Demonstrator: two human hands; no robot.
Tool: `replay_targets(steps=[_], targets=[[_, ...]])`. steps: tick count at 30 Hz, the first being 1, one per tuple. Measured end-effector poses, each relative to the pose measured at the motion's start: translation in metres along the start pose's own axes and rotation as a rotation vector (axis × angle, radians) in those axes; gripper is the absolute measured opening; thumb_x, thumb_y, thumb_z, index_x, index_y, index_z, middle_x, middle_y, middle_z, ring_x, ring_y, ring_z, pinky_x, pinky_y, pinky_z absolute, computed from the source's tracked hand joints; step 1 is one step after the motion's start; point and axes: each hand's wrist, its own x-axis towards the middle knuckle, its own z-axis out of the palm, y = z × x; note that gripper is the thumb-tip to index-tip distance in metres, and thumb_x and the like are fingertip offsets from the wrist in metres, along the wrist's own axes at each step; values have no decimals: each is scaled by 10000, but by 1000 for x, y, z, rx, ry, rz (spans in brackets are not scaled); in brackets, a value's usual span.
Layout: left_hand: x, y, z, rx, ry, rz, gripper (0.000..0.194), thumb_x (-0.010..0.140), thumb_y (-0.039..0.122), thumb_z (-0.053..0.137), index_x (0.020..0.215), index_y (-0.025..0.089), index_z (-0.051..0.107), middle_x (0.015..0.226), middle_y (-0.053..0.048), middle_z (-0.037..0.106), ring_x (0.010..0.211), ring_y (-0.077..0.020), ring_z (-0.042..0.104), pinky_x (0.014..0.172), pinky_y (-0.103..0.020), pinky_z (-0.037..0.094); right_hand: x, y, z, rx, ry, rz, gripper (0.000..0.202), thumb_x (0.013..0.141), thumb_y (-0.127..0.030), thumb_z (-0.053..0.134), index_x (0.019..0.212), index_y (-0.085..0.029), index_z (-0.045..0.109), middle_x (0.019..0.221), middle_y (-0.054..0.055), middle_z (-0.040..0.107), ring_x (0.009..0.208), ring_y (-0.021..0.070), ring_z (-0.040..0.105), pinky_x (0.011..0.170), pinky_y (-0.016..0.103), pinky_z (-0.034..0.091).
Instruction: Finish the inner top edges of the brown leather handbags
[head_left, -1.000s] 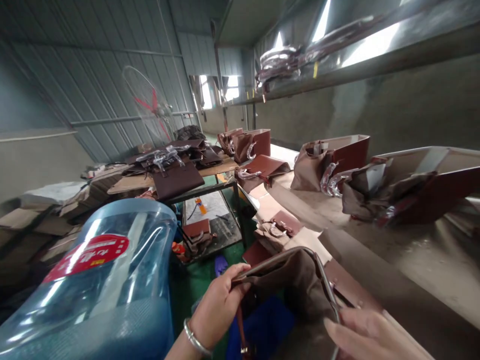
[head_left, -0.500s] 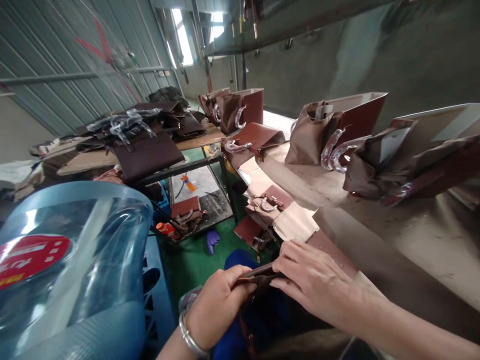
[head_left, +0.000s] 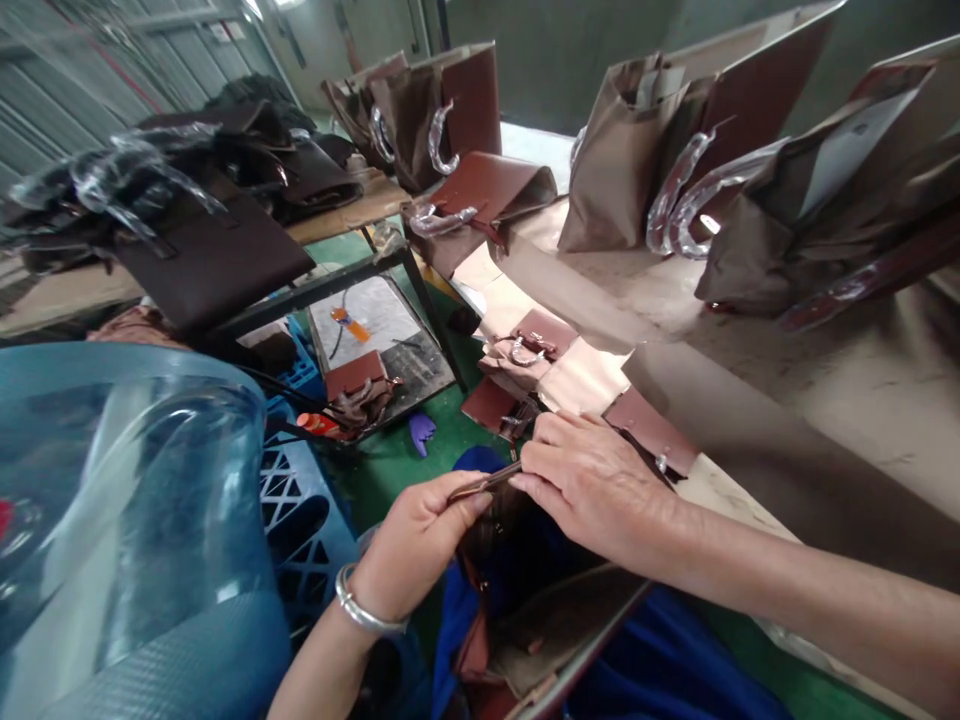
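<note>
A brown handbag [head_left: 559,625] rests on my lap over blue cloth, its mouth turned up so that part of the inside shows. At its far side, the thumb and fingers of my left hand [head_left: 412,535] pinch a thin brown edge [head_left: 491,482]. Just right of there, my right hand [head_left: 592,480] is closed on the same edge, fingertips together. The fingers hide part of this edge, and the bag's lower body is mostly out of sight. A silver bangle [head_left: 367,608] circles my left wrist.
A big clear blue water bottle [head_left: 142,520] and a blue crate [head_left: 315,540] stand close on my left. Brown handbags [head_left: 626,170] with wrapped handles line the worktable [head_left: 840,390] at right. Dark bags [head_left: 214,250] lie piled at back left. A purple glove [head_left: 422,433] lies on the green floor.
The view has tipped downward, and more of the bag's inside shows. Both hands have moved slightly left and up in the picture, still on the edge.
</note>
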Motion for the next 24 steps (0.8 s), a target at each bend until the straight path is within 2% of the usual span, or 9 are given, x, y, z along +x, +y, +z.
replay_targets(steps=[4,10,16,21,24], targets=[[2,2,0,-62,-13,-75,276,784,270,495,1030,188,589,914,-8,636,878,-158,538,790,-228,413,3,0,1,-15,2,34,220,829,-301,440,674,-175,532,772,29,475,739,156,397,659,297,266],[1,6,1,6,0,-160,391,749,367,532,1096,186,549,943,-25,641,892,-191,555,780,-257,442,5,5,3,-2,23,24,209,816,-307,467,667,-175,532,764,25,464,723,149,392,643,284,279],[7,-1,-3,43,101,-121,415,793,414,453,1111,162,537,1022,-47,624,989,-205,525,886,-285,384,7,10,1,93,-67,-34,199,806,-307,496,687,-163,564,838,49,475,789,157,413,697,294,309],[12,-5,-6,57,100,-110,412,792,414,454,1096,151,546,916,-41,659,851,-185,577,780,-268,438,12,9,0,98,-75,-26,188,804,-291,499,713,-154,590,841,62,482,810,167,426,731,310,319],[13,-8,-6,73,124,-74,382,783,399,476,1055,150,574,925,-46,656,852,-185,576,771,-263,442,14,9,0,85,-74,-13,194,800,-292,505,707,-144,591,816,59,489,792,162,434,713,292,327]])
